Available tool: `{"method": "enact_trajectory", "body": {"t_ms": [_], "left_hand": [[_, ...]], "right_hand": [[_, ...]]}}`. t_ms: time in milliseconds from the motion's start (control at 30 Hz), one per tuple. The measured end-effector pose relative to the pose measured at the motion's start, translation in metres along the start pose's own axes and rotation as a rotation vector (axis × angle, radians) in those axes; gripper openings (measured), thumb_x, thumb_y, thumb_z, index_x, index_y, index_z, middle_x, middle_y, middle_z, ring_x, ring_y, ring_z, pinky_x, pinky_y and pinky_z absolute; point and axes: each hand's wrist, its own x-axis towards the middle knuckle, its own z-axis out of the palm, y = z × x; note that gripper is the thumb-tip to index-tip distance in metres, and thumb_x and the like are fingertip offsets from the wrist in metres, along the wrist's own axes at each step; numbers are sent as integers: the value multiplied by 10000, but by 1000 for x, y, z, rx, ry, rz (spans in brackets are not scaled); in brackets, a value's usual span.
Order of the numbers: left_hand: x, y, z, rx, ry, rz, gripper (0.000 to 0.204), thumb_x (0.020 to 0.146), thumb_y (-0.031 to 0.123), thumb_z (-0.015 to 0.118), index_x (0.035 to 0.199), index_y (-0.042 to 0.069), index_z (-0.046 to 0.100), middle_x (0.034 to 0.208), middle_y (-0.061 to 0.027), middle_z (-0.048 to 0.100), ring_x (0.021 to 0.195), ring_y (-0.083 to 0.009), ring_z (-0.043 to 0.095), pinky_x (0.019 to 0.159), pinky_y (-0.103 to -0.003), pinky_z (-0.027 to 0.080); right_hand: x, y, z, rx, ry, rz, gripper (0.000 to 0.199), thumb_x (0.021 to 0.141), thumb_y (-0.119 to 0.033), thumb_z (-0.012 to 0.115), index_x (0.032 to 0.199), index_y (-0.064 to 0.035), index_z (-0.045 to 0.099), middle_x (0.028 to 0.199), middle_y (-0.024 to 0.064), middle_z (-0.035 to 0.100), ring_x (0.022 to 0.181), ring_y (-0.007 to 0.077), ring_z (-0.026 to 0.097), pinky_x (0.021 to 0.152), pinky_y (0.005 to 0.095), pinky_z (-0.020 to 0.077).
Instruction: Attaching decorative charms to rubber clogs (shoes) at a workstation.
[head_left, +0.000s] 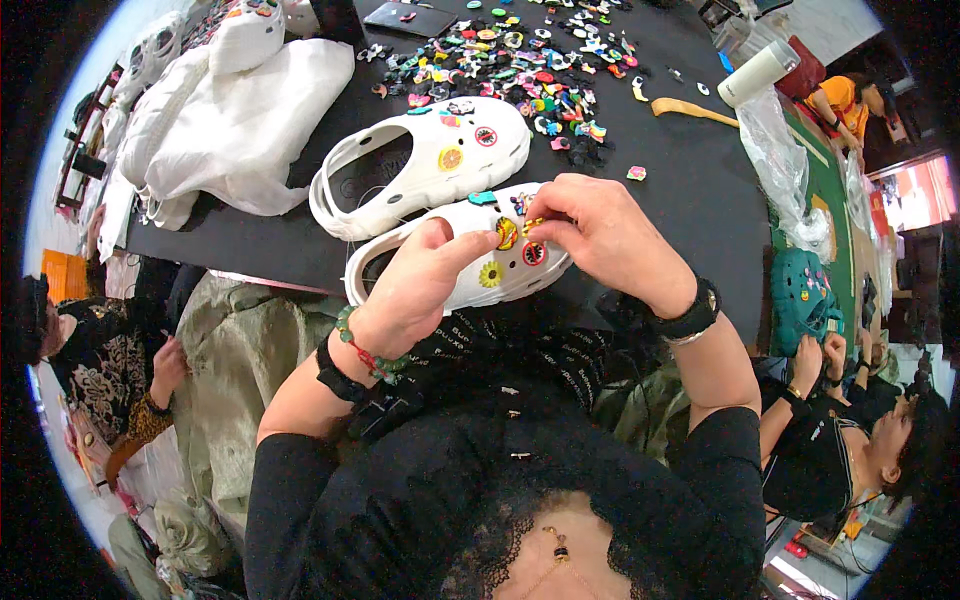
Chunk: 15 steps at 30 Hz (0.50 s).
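A white clog [512, 284] with colourful shoe charms lies in front of me on the black table. My left hand [415, 275] grips its near side, with the thumb stretched over the top beside a round yellow and red charm [507, 234]. Over the toe, my right hand [610, 235] pinches a small yellow charm [531, 228] against the clog; its fingers partly hide it. A sunflower charm [490, 273] and a round red and black charm [534, 253] sit in holes nearby. Just beyond lies the other white clog [425, 130], also fitted with charms.
A large pile of loose charms [540, 70] spreads across the far table. White wrapping [260, 120] and more white clogs stand at the left. To the right are a wooden-handled tool [690, 108], a pale tumbler [757, 73] and a green clog [800, 295] near a co-worker's hands.
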Motion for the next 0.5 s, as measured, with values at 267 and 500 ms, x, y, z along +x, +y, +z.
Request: {"method": "enact_trajectory", "body": {"t_ms": [267, 500], "left_hand": [[-1, -3, -3, 27, 7, -28, 315, 845, 88, 579, 1139, -16, 540, 1080, -91, 616, 945, -172, 605, 842, -310, 475], [-8, -5, -2, -8, 1, 23, 305, 851, 94, 574, 1131, -23, 540, 1065, -91, 618, 953, -163, 599, 838, -310, 474]], "right_hand": [[5, -8, 6, -146, -7, 73, 189, 723, -60, 654, 849, -17, 521, 765, 139, 552, 737, 326, 568, 644, 403, 454], [20, -8, 3, -400, 66, -87, 463, 656, -7, 712, 1044, -30, 460, 848, 182, 587, 805, 372, 588, 680, 406, 475]]}}
